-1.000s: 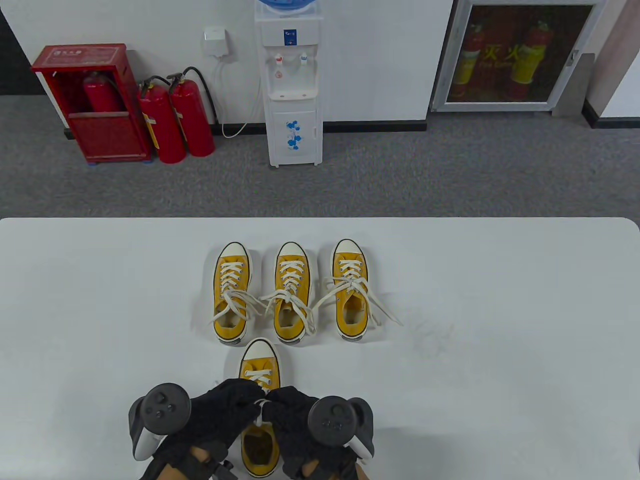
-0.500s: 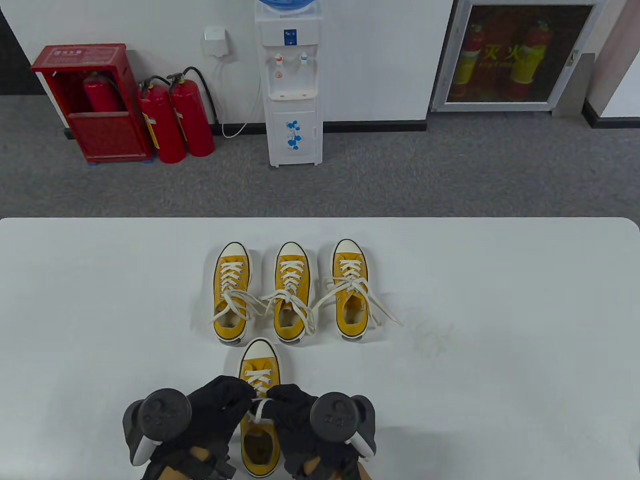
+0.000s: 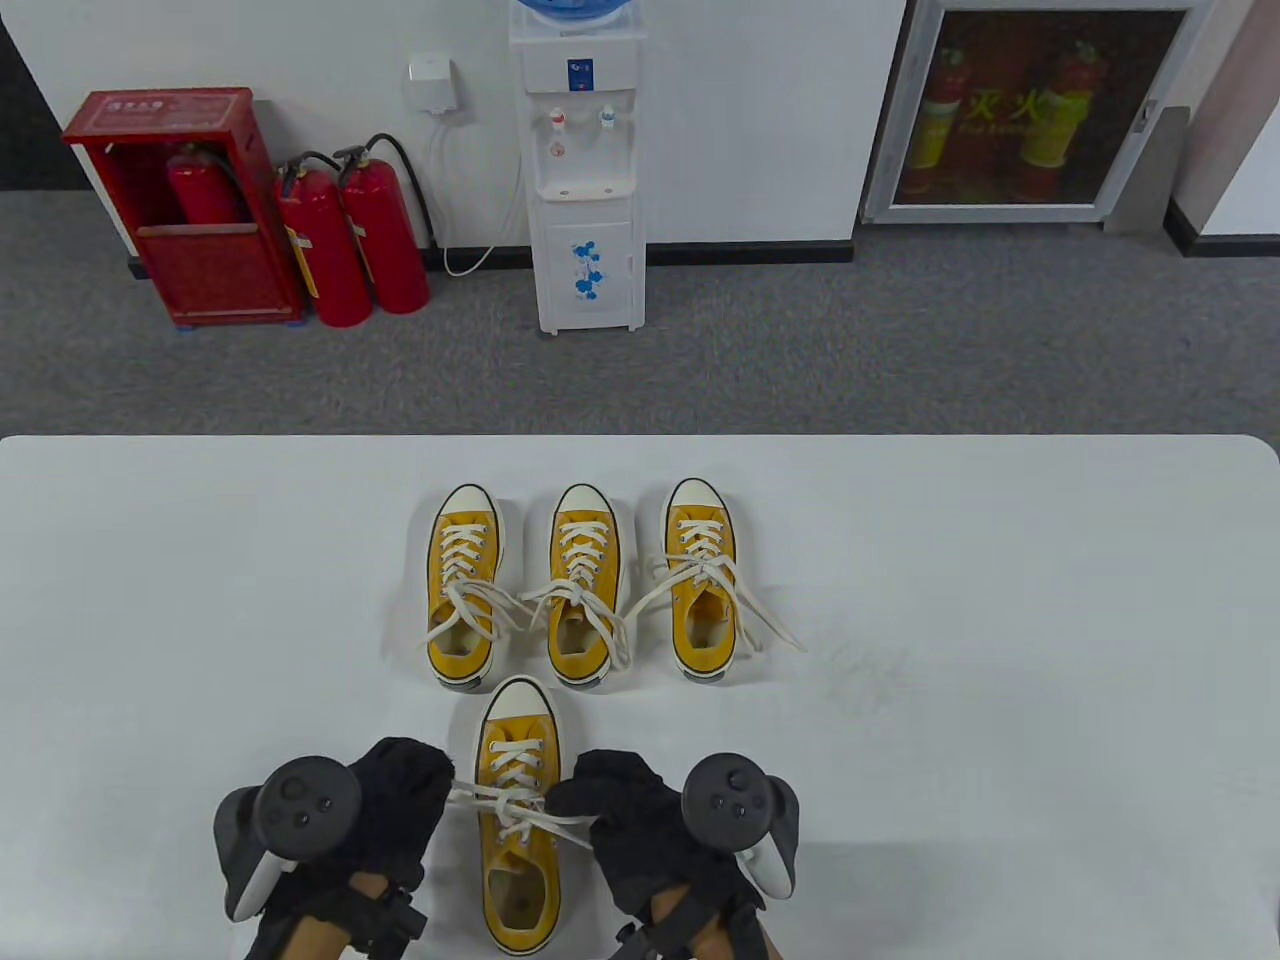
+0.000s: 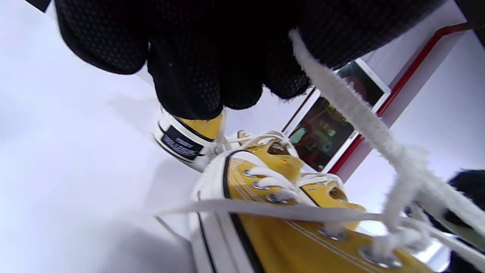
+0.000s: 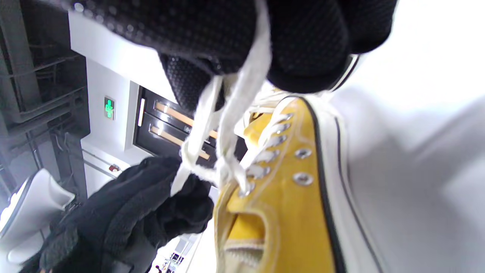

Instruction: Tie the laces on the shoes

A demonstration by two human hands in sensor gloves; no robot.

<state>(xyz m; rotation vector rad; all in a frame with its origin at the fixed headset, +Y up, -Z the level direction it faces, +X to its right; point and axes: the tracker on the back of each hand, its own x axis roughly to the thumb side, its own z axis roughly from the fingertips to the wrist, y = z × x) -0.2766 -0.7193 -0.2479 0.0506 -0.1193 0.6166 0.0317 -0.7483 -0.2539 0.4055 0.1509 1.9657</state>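
Observation:
A yellow canvas shoe (image 3: 517,820) with white laces (image 3: 512,803) stands near the table's front edge, toe pointing away. My left hand (image 3: 395,800) is at its left side and my right hand (image 3: 625,805) at its right side. Each hand grips a white lace strand, pulled sideways away from the shoe over the eyelets. In the left wrist view the fingers (image 4: 197,64) close on a lace (image 4: 352,110) above the shoe (image 4: 303,235). In the right wrist view the fingers (image 5: 235,41) close on lace strands (image 5: 231,125) running down to a knot at the eyelets (image 5: 227,174).
Three more yellow shoes (image 3: 465,585) (image 3: 583,585) (image 3: 703,580) stand in a row farther back on the white table (image 3: 1000,650), their laces lying loose and spread. Beyond the table's far edge are a water dispenser (image 3: 585,170) and red fire extinguishers (image 3: 350,240).
The hands were together over the middle of the shoe. They have moved apart, left to the left and right to the right, drawing the lace strands out sideways.

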